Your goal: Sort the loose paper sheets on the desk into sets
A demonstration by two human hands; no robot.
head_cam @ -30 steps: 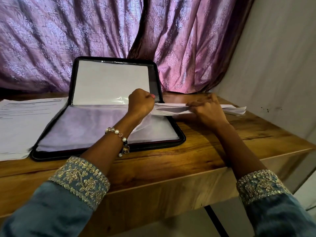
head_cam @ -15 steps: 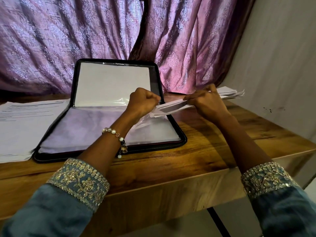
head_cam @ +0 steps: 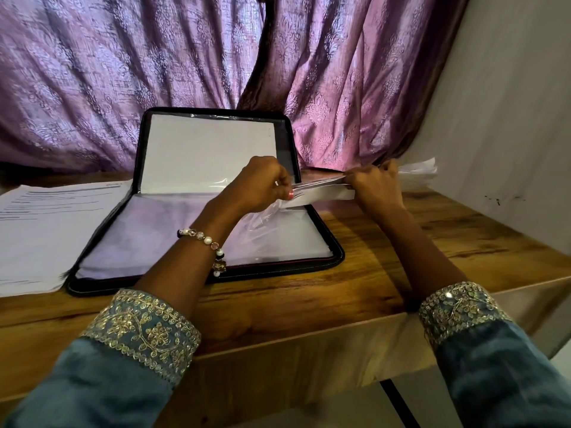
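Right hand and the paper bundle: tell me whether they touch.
Touching. The head view shows the right hand curled around the paper bundle, gripping its edge above the desk.

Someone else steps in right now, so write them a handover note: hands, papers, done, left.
Left hand: grips the near end of a bundle of white paper sheets, held above the right edge of the open black zip folder.
Right hand: grips the same bundle further along.
Elsewhere: a stack of printed white sheets lies on the wooden desk, left of the folder.
Done: one stack laid out at left.
Left: place the held bundle; whether the folder's clear sleeves need filling cannot be told.
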